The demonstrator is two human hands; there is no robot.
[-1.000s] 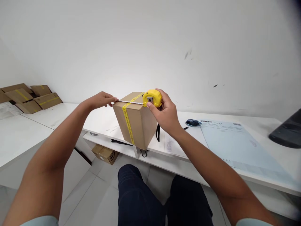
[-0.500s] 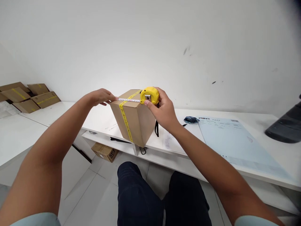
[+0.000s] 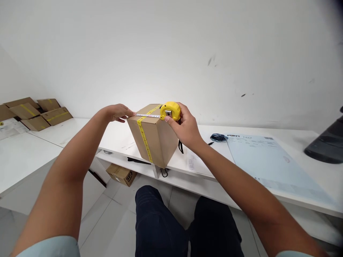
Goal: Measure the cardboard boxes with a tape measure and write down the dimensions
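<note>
A brown cardboard box (image 3: 158, 142) with a yellow tape stripe stands on the white desk (image 3: 203, 160). My right hand (image 3: 184, 128) grips a yellow tape measure (image 3: 170, 110) at the box's top right corner. Its white blade (image 3: 147, 115) runs along the top front edge to the left corner. There my left hand (image 3: 116, 112) pinches the blade's end against the box. A black wrist strap hangs from the tape measure behind the box.
A large pale blue sheet (image 3: 265, 160) lies on the desk to the right, with a small dark object (image 3: 219, 137) at its far corner and a dark device (image 3: 325, 146) at the right edge. Flattened cardboard boxes (image 3: 34, 114) lie far left. A small box (image 3: 122, 174) sits on the floor.
The tape measure's case has stayed at the box's right corner and the blade's end at the left. Only the view has shifted slightly.
</note>
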